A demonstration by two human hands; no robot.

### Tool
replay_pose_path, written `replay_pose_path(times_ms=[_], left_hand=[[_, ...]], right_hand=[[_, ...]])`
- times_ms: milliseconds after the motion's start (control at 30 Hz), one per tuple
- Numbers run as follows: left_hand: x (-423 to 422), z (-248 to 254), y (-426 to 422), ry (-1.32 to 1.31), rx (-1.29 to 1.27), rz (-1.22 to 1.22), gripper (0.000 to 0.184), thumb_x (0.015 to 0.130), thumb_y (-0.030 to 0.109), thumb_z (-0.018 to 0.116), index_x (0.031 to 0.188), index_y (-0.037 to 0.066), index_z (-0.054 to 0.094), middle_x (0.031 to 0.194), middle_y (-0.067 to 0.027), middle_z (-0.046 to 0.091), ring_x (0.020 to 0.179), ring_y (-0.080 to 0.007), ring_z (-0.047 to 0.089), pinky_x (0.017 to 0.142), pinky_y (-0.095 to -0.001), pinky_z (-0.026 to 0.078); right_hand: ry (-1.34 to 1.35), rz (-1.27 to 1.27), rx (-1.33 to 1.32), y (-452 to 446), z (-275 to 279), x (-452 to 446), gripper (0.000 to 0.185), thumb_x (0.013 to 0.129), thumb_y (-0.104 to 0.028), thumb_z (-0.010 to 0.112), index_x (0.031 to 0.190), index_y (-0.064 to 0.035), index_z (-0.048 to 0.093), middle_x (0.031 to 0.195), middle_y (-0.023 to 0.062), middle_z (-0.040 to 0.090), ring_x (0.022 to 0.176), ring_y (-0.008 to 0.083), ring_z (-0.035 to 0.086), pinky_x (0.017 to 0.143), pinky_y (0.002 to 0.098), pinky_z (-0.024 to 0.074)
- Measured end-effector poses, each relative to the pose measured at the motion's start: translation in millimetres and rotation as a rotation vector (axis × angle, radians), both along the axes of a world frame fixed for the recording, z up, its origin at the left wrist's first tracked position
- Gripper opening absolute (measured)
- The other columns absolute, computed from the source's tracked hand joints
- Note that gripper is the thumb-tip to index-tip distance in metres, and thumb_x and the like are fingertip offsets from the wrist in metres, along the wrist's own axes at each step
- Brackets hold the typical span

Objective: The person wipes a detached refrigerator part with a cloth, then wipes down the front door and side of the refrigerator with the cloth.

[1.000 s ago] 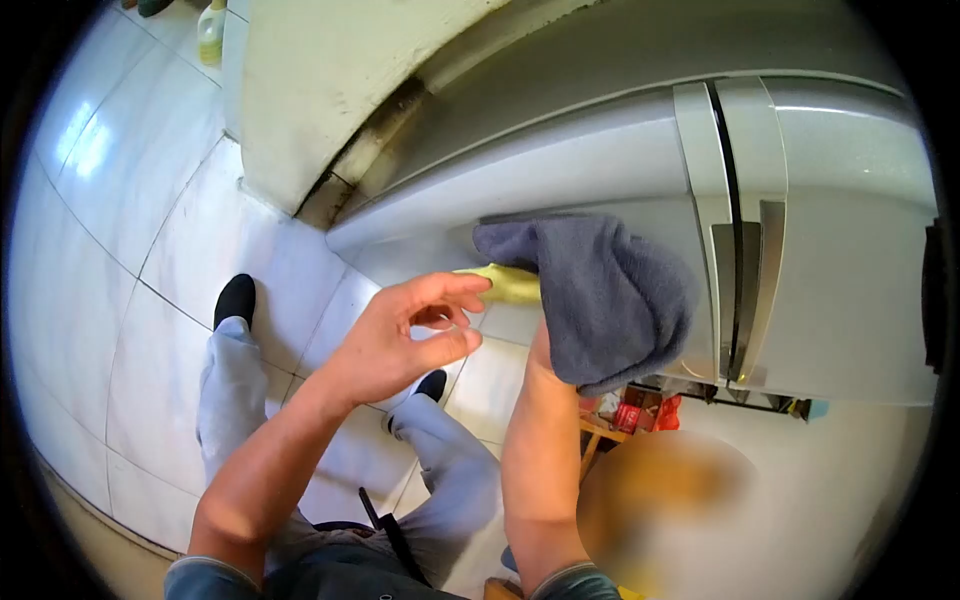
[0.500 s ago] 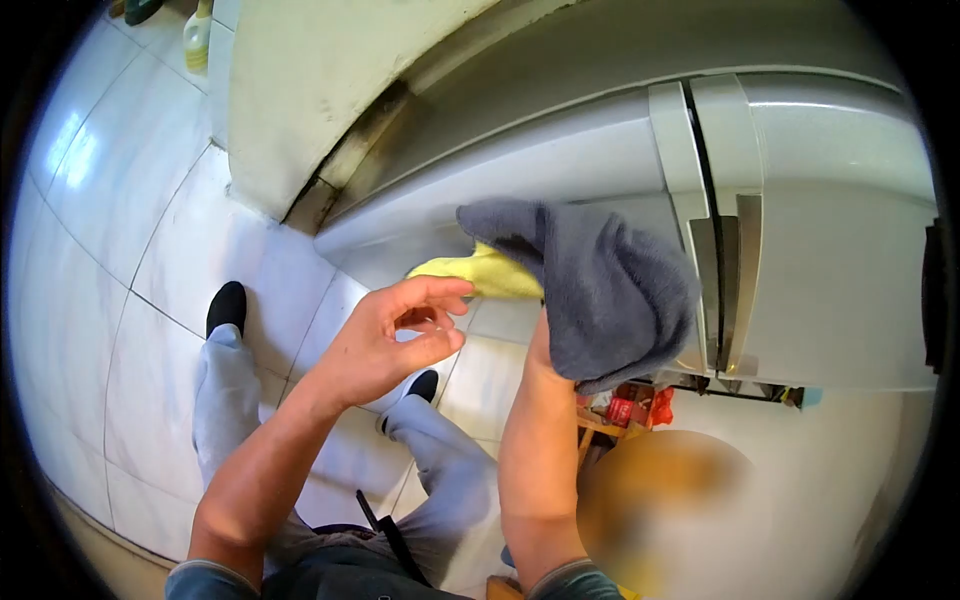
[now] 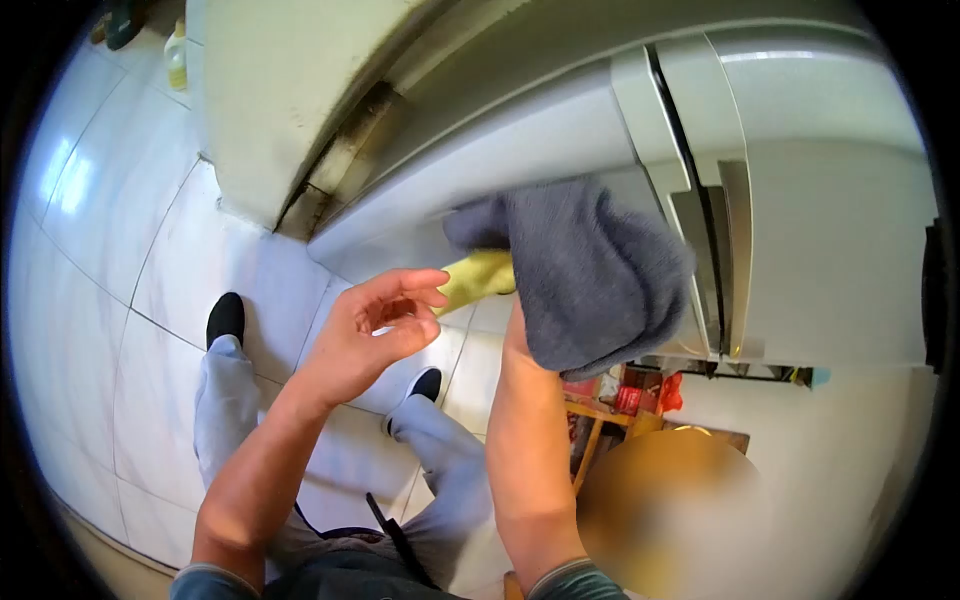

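A dark grey cloth (image 3: 595, 285) is draped over my right hand and against the silver refrigerator front (image 3: 560, 140). Its folds hide the fingers; only my right wrist and forearm (image 3: 530, 420) show below. A yellow cloth (image 3: 475, 280) sticks out to the left from under the grey one. My left hand (image 3: 385, 325) is raised just left of the yellow cloth, its thumb and curved fingers apart, with nothing between them. Its fingertips overlap the yellow cloth's edge in the view; whether they touch cannot be told.
Vertical handles (image 3: 735, 250) line the door gap on the right. A wooden shelf (image 3: 595, 410) with red packages stands below. Tiled floor (image 3: 160, 400) spreads left, with a bottle (image 3: 177, 60) at the top. A pale wall panel (image 3: 290, 90) borders the refrigerator. One lower-right area is blurred.
The camera view has shifted, so the refrigerator appears further up and left. The grey cloth and both arms have moved slightly left and up in view. More of the wooden shelf shows.
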State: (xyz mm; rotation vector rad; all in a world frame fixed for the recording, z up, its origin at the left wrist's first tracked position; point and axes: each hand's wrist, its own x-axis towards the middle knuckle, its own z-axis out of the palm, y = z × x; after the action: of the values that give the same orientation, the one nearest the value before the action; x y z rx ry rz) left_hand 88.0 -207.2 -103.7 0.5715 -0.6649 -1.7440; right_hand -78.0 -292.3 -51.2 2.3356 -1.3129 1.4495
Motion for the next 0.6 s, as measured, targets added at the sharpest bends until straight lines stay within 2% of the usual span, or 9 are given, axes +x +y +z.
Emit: replay_pose_path(times_ms=[67,167,267,433,500,600], left_hand=[[-2.5,-0.6,0.5,-0.037,-0.007,-0.02,0.051,0.083,0.021,0.072,0.128,0.004,0.056,0.11,-0.0037,0.063,0.1,-0.0126,0.055,0.09,-0.0275,0.043],[-3.4,0.7,0.1,-0.089,-0.023,-0.031,0.051,0.083,0.021,0.072,0.128,0.004,0.056,0.11,-0.0037,0.063,0.1,-0.0128,0.056,0.09,-0.0272,0.044],[0.5,1.9,-0.8,-0.092,-0.015,-0.009,0.05,0.083,0.02,0.072,0.128,0.003,0.056,0.111,-0.0045,0.063,0.1,-0.0132,0.056,0.09,-0.0277,0.044],[-2.8,2.5,-0.7,-0.105,0.045,-0.017,0.049,0.083,0.016,0.069,0.128,0.002,0.056,0.112,-0.0074,0.064,0.102,-0.0154,0.059,0.095,-0.0305,0.045],[-5.8,-1.0,-0.8,-0.085,0.004,-0.024,0.045,0.087,0.008,0.066,0.13,0.002,0.055,0.113,-0.005,0.062,0.102,-0.0107,0.055,0.091,-0.0271,0.045],[-4.5,-0.5,-2.0,-0.123,-0.021,-0.031,0.045,0.087,0.009,0.067,0.129,0.002,0.055,0.113,-0.0054,0.062,0.102,-0.0125,0.056,0.092,-0.0278,0.045]], right_hand=[[-0.061,-0.059,0.005,-2.5,-6.4,-4.0,0.044,0.085,-0.006,0.071,0.124,0.0044,0.055,0.122,0.0138,0.06,0.112,0.0259,0.055,0.101,0.0375,0.043],[-0.321,-0.221,-0.059,-3.8,-35.5,-26.7,0.044,0.085,-0.004,0.071,0.125,0.004,0.055,0.123,0.0137,0.059,0.113,0.0249,0.055,0.102,0.0373,0.0425],[-0.119,-0.182,-0.014,10.2,-31.1,-48.2,0.039,0.084,-0.004,0.07,0.12,0.0039,0.058,0.118,0.0131,0.061,0.109,0.0248,0.056,0.099,0.0369,0.0439],[0.099,-0.085,0.081,-8.2,2.6,6.1,0.029,0.083,-0.003,0.069,0.111,0.0037,0.062,0.109,0.012,0.064,0.103,0.0247,0.059,0.095,0.0362,0.0462],[0.149,-0.119,0.089,0.2,6.4,5.3,0.026,0.083,-0.003,0.069,0.107,0.0037,0.064,0.106,0.0115,0.065,0.1,0.0247,0.06,0.094,0.0359,0.0471],[0.22,-0.254,0.036,26.0,16.3,-18.9,0.021,0.082,-0.002,0.068,0.102,0.0036,0.067,0.101,0.0109,0.067,0.096,0.0246,0.062,0.091,0.0355,0.0485]])
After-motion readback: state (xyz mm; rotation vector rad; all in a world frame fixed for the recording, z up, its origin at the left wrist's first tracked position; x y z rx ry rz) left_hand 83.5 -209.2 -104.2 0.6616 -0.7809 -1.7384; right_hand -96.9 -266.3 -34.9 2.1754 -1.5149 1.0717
